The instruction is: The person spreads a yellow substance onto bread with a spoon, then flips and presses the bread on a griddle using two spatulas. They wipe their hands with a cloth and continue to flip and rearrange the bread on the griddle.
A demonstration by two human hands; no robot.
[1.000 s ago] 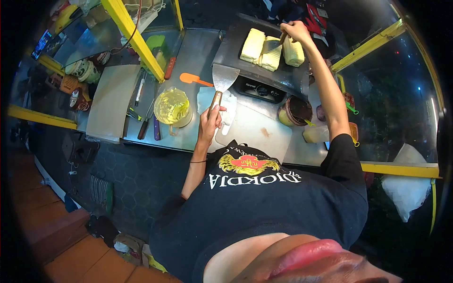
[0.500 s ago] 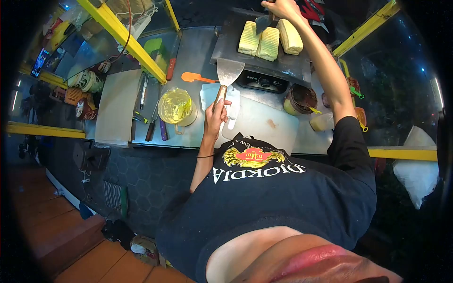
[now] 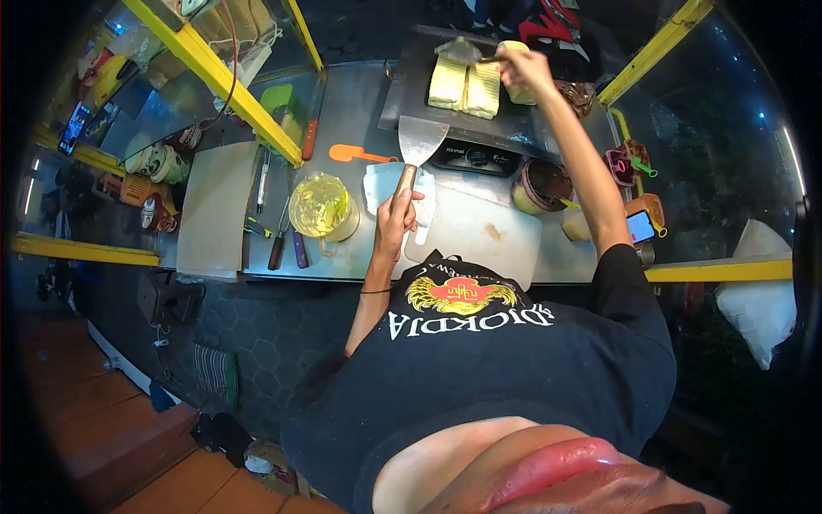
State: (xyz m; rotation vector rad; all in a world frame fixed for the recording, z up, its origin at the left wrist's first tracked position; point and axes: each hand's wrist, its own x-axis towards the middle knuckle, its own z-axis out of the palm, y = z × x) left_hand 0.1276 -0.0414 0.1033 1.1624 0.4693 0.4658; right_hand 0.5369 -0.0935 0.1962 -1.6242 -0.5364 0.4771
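Observation:
My left hand (image 3: 396,221) is wrapped round the wooden handle of a scraper (image 3: 422,140), whose wide metal blade points up toward the griddle. Over the dark griddle (image 3: 402,96), my right hand (image 3: 524,68) grips a second scraper (image 3: 459,51). Its blade is at the far edge of two yellow bread blocks (image 3: 463,87), which lie side by side. Another bread block (image 3: 515,49) is beside them, partly hidden behind my right hand.
A jug of yellow contents (image 3: 323,206) and an orange spatula (image 3: 360,154) are at the left. A white board (image 3: 479,227) lies near my body. At the right are a brown tub (image 3: 541,186) and a phone (image 3: 640,227). Yellow posts (image 3: 214,81) frame the stall.
My right hand has moved nearer with its scraper, whose blade has gone from between the bread blocks to their far edge. The two blocks now sit closer together. My left hand has barely moved.

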